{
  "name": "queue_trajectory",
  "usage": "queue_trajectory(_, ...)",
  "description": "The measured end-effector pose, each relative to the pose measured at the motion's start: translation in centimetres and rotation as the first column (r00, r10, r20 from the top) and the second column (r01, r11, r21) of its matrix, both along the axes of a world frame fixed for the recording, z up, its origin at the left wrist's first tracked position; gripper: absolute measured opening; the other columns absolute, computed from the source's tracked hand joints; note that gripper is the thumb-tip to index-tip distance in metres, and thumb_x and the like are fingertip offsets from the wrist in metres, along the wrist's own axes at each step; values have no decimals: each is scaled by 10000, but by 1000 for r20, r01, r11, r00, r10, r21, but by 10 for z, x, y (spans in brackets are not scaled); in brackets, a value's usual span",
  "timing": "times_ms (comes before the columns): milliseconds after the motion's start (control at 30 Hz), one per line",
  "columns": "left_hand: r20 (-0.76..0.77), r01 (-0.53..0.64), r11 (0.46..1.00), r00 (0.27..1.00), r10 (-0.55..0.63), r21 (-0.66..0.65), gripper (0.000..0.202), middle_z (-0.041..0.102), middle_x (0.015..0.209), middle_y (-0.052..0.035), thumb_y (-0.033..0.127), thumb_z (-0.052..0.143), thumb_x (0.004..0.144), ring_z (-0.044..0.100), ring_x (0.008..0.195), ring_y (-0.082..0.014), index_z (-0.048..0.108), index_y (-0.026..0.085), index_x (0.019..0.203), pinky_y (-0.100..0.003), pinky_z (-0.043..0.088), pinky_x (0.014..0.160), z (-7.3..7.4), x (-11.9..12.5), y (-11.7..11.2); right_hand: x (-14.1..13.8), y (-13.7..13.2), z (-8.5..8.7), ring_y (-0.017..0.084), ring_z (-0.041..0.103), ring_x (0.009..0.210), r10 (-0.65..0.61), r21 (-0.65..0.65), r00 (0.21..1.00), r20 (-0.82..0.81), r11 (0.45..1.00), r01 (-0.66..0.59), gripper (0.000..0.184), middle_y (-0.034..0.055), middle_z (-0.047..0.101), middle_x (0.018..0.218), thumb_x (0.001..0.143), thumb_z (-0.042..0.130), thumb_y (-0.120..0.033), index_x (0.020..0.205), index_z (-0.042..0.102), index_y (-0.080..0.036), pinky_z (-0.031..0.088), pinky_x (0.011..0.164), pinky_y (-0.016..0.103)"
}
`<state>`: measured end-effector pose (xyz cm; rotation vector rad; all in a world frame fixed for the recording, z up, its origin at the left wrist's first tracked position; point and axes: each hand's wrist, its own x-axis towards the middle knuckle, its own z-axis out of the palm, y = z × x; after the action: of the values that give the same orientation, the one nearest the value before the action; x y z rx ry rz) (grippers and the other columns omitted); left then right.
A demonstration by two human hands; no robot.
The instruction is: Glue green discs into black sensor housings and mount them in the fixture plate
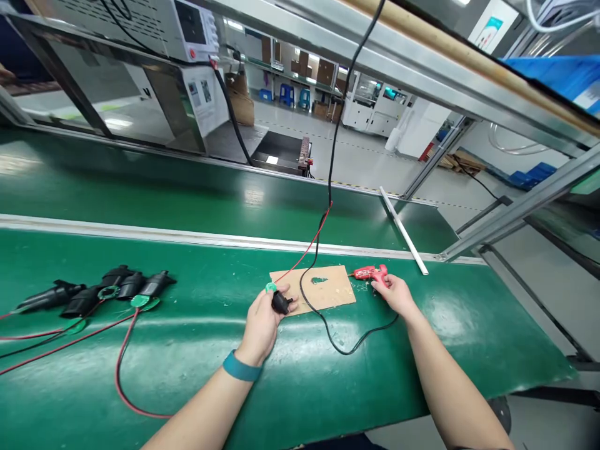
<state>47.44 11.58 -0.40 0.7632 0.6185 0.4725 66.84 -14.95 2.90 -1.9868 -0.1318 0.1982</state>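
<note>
In my left hand (263, 322) is a small black plastic fitting (281, 302) with a green end piece (270, 287); a thin red wire (307, 250) runs from around it up to the right. My right hand (397, 294) grips the handle of a red hot glue gun (372, 273), whose nozzle points left toward a piece of cardboard (340, 289). The cardboard lies flat on the green bench, under and beside my left fingers, and has a ragged hole. A black cord (344, 352) loops over the cardboard and bench to my right hand.
Several black fittings (126, 284) with green discs and red wires lie on the left of the bench (197, 369). A white strip (404, 231) crosses the back rail at the right. Another black cable (335, 134) hangs from the metal frame overhead.
</note>
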Motion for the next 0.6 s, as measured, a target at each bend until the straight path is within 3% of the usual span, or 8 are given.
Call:
queue_trajectory(133, 12, 4, 1000, 1000, -4, 6, 456, 666, 1135, -154, 511, 747, 761, 718, 829, -254, 646, 106, 945, -399, 633, 700, -1, 0, 0, -3, -20, 17, 91, 394, 474, -97, 54, 992, 79, 994, 93, 485, -33, 540, 533, 518, 903, -505, 680, 617, -149, 269, 458, 233)
queue_trajectory(233, 24, -6, 1000, 1000, 6, 12, 486, 668, 1139, -160, 532, 759, 740, 715, 821, -251, 652, 102, 940, -394, 624, 695, -2, 0, -2, -18, -33, 31, 112, 448, 526, -148, 167, 984, 96, 977, 131, 490, -17, 554, 633, 619, 837, -572, 778, 595, -177, 347, 492, 257)
queue_trajectory(300, 31, -15, 1000, 999, 14, 17, 498, 680, 1114, -165, 542, 763, 725, 712, 815, -252, 651, 102, 930, -377, 611, 678, 0, -1, -2, -32, -38, 40, 124, 452, 549, -119, 288, 991, 66, 953, 96, 474, -19, 509, 662, 686, 762, -623, 790, 565, -204, 374, 502, 275)
queue_trajectory(367, 35, -21, 999, 999, 20, 29, 483, 698, 1078, -165, 544, 748, 737, 708, 807, -244, 648, 109, 921, -349, 592, 662, 6, -4, -1, -46, -40, 49, 124, 406, 551, -25, 476, 1000, -2, 879, 23, 418, -26, 431, 669, 747, 709, -616, 789, 578, -221, 352, 479, 270)
queue_trajectory(467, 93, -33, 997, 995, 26, 71, 398, 720, 1002, -157, 500, 701, 801, 696, 785, -224, 643, 124, 916, -310, 558, 638, 32, -13, 6, -62, -42, 66, 121, 289, 537, 118, 700, 992, -53, 712, -47, 318, -32, 322, 674, 786, 708, -557, 801, 642, -246, 271, 436, 251)
queue_trajectory(533, 171, -53, 991, 985, 31, 126, 331, 725, 970, -157, 452, 664, 845, 690, 787, -225, 642, 129, 916, -301, 543, 632, 57, -22, 14, -68, -42, 79, 128, 248, 533, 143, 726, 989, -21, 683, -83, 288, -31, 283, 674, 802, 692, -559, 808, 673, -271, 241, 422, 253)
queue_trajectory(600, 237, -104, 977, 970, 58, 188, 280, 725, 971, -157, 411, 627, 879, 686, 804, -229, 644, 134, 916, -301, 536, 637, 81, -31, 22, -71, -41, 88, 138, 235, 532, 140, 713, 990, 23, 692, -115, 279, -28, 261, 672, 827, 651, -575, 811, 691, -299, 223, 417, 262)
